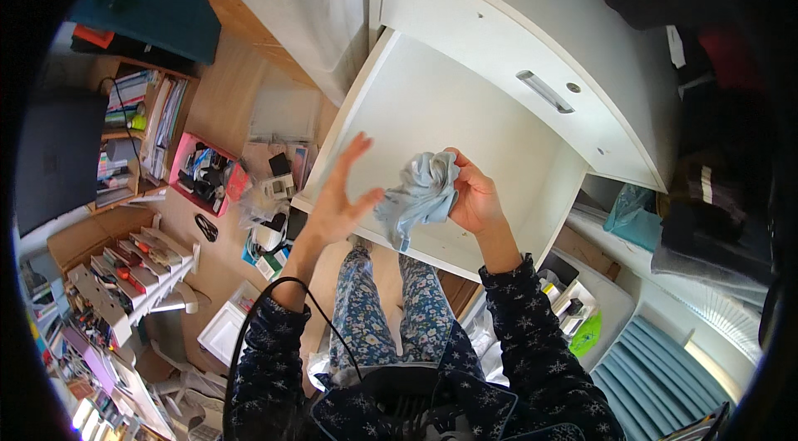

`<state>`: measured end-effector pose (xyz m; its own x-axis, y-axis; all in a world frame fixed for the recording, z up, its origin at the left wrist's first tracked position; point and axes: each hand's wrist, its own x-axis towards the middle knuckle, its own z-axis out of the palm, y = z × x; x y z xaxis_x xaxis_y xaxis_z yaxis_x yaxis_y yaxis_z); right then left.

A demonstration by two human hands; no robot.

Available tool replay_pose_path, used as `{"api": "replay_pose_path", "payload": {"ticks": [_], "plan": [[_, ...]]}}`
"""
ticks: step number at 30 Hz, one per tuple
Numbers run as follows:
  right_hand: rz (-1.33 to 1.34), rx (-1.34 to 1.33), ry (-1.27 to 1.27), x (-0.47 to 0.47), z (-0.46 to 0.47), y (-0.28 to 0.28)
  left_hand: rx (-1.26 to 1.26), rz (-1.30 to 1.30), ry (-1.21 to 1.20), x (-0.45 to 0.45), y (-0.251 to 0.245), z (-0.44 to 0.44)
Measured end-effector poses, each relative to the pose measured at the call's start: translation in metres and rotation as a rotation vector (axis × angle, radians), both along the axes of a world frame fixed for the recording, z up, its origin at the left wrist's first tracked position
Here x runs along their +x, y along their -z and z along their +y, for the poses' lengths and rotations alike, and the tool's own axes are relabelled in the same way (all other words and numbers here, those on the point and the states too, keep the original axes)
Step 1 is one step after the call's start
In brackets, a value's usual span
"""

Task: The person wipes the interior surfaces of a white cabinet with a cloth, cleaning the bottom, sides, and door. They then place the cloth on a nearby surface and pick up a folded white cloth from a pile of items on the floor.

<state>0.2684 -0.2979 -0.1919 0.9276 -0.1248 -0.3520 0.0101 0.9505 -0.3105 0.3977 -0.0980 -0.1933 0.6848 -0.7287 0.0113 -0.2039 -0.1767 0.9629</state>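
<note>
My right hand (477, 196) grips a crumpled light-blue cloth (419, 195), bunched at the top with a loose end hanging down. To the left of it my left hand (340, 195) is raised with fingers spread, holding nothing; its thumb tip comes close to the cloth's left edge, and I cannot tell whether they touch. Both hands are over a pulled-out white drawer (449, 92), whose visible floor is bare. The drawer's front panel lies toward me, partly behind the cloth and my hands.
Above the drawer, a closed drawer front (499, 36) carries a metal handle (544, 92). A pink box (206, 174) of small items sits on the floor at left, near a white tray (230, 322). Bookshelves (143, 123) stand further left. A black cable (240, 329) crosses my left sleeve.
</note>
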Motion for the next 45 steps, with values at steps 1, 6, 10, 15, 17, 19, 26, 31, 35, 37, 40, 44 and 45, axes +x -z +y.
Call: {"api": "replay_pose_path", "payload": {"ticks": [1,6,10,15,17,19,26,31,35,37,40,44,45], "plan": [[0.014,0.006,0.003,-0.003,0.001,-0.004,-0.030,-0.018,0.076,-0.004,-0.008,-0.012],[0.153,-0.152,0.015,-0.003,-0.006,-0.005,0.179,0.459,0.252,-0.015,-0.022,-0.045],[0.212,-0.188,0.021,-0.005,-0.012,0.005,0.094,0.539,0.086,-0.016,-0.007,-0.050],[0.332,-0.329,-0.220,-0.020,-0.007,0.025,-0.048,0.671,-0.091,-0.015,0.014,-0.054],[0.405,-0.431,-0.293,-0.026,-0.009,0.028,0.011,0.614,-0.081,-0.013,0.019,-0.055],[0.361,-0.412,-0.228,-0.031,-0.013,0.025,0.201,0.476,-0.076,-0.011,0.024,-0.054],[0.184,-0.256,0.291,-0.026,-0.028,0.042,0.358,-0.455,-0.275,0.016,0.063,-0.008],[0.709,-0.886,0.365,0.049,-0.011,0.138,0.681,-0.499,-0.341,0.032,0.090,0.036],[0.671,-1.584,-0.044,0.119,-0.004,0.205,0.779,-0.356,-0.315,0.028,0.098,0.040],[0.462,-2.185,0.041,0.148,-0.002,0.228,0.760,-0.416,-0.339,0.029,0.096,0.039],[0.283,-2.565,-0.121,0.177,-0.018,0.247,0.769,-0.337,-0.345,0.034,0.091,0.041],[0.363,-2.898,0.000,0.223,-0.071,0.247,0.728,-0.326,-0.340,0.038,0.086,0.045],[0.576,-2.689,-0.431,0.241,-0.090,0.246,0.732,-0.322,-0.345,0.038,0.086,0.045]]}}
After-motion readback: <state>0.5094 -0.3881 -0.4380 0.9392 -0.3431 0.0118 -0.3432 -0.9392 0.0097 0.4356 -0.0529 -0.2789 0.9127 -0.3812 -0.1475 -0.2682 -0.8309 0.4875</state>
